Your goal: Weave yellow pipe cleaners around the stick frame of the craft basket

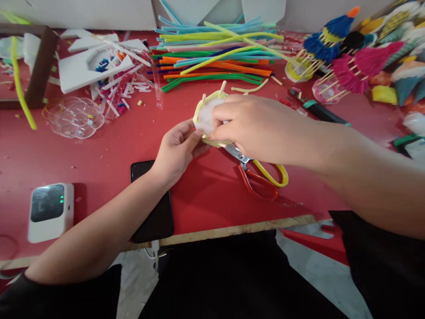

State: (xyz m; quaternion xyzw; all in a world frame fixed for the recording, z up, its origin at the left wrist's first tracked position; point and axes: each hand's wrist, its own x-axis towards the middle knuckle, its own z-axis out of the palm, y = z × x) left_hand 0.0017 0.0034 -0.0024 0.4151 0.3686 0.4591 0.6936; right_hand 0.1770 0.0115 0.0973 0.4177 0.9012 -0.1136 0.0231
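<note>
Red tabletop (206, 199), and mid-view, one yellow-edged white disc (206, 116)! The left hand (175, 153), its grip clamped on the rim at eight o'clock; the right hand (254, 126) over three, grip unclear, can't tell. One pair of scissors (242, 158) at five, one phone (158, 219) at seven.
</note>
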